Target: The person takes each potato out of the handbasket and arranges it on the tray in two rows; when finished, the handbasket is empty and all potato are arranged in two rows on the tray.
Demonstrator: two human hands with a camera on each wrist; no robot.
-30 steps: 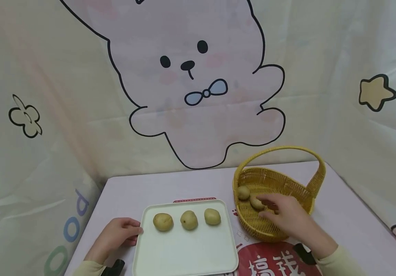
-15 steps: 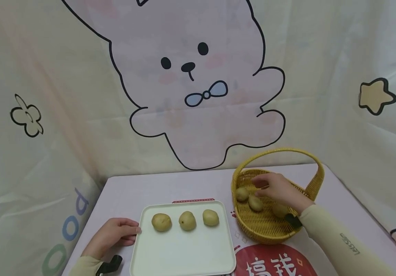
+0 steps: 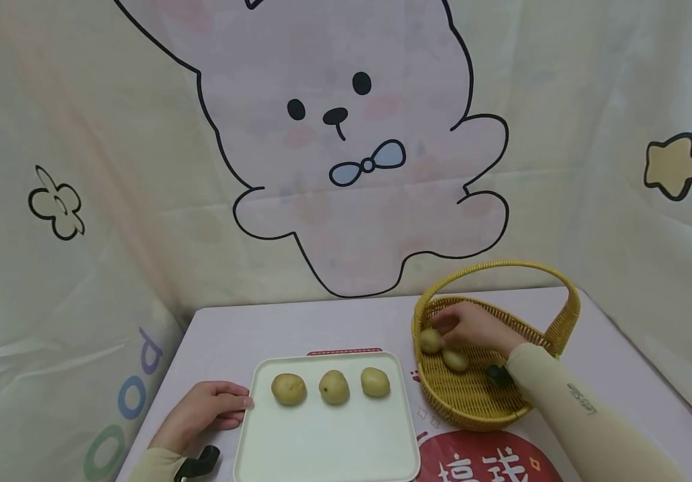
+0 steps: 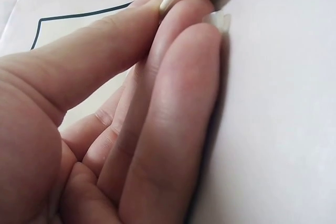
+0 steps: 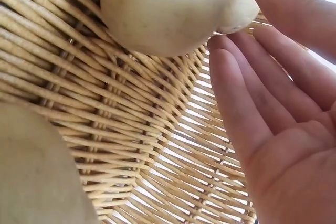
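Note:
In the head view my left hand pinches the left edge of a white tray. The left wrist view shows the thumb above the tray's rim and fingers below it. Three potatoes lie in a row on the tray: left, middle and right. My right hand is inside a yellow wicker basket, at the leftmost potato. Its thumb and fingers spread around one end of that potato. Beside it sits another potato; a third lies nearer the wrist.
The basket's tall handle arches behind my right hand. A red printed patch with white characters lies on the pale tabletop, in front of the basket. A cartoon-printed curtain hangs behind and at both sides.
My right hand has moved from over the middle of the basket toward its back, then lowered left to the leftmost potato. The left hand keeps its hold on the tray.

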